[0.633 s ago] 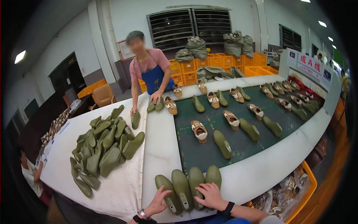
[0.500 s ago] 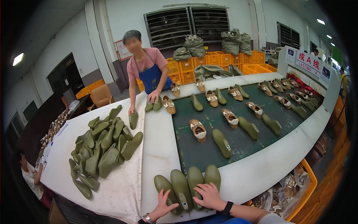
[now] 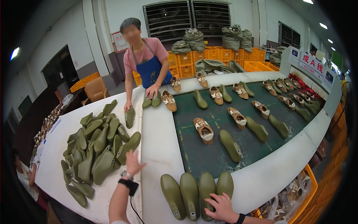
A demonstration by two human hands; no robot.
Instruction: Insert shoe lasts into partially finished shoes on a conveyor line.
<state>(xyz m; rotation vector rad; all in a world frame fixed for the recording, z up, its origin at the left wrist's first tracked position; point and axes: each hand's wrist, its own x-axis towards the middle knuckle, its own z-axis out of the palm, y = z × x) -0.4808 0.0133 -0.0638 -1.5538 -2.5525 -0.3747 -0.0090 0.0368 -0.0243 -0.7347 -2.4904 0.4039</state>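
Note:
Green shoe lasts [image 3: 100,140] lie heaped on a white cloth-covered table to the left. Over the near right edge of that heap, my left hand [image 3: 133,163] reaches out with spread fingers and nothing in it, close to a large last [image 3: 129,146]. Several lasts stand in a row on the white ledge in front of me, toes pointing away. My right hand [image 3: 220,209] curls over the heel end of the row's third last [image 3: 207,186], beside the rightmost last [image 3: 225,183]. The two left lasts of the row, including one [image 3: 172,192], are untouched.
A green conveyor belt [image 3: 197,168] carries brown-and-white shoes [image 3: 203,130] paired with lasts. Across the table, a co-worker [image 3: 147,63] in a blue apron has hands on lasts. At lower right stands an orange crate [image 3: 312,186] of bagged shoes. A white ledge [image 3: 257,171] borders the belt.
My left hand has left the row of lasts and moved left and forward to the heap. My right hand stays at the row. The view has shifted slightly.

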